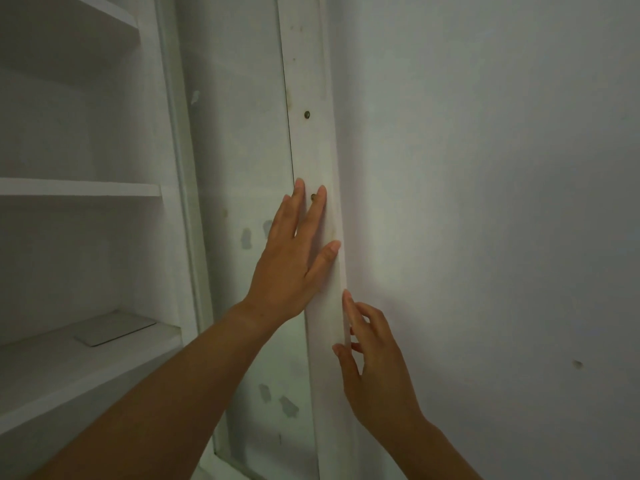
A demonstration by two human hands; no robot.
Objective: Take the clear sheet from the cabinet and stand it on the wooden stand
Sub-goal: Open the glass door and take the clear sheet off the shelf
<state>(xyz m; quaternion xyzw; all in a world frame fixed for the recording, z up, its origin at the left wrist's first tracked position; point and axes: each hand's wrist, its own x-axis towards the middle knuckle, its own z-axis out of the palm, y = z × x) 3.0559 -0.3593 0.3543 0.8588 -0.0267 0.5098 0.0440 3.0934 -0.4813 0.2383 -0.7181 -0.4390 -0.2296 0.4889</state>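
Hands both on the cabinet door (317, 150), clear sheet (114, 329) untouched on its shelf (52, 375).
Left hand (294, 258) presses flat, fingers straight; right hand (377, 368), at its 5 o'clock, pinches the door's edge. Sheet lies flat at 8 o'clock from the left hand, well apart.

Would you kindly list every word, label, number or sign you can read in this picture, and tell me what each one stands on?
None: no word, label, brand, number or sign can be read anywhere in the head view.
The cabinet, the flat sheet on its lower shelf, the white door stile under the left hand and beside the right hand, and the wall are all blank.
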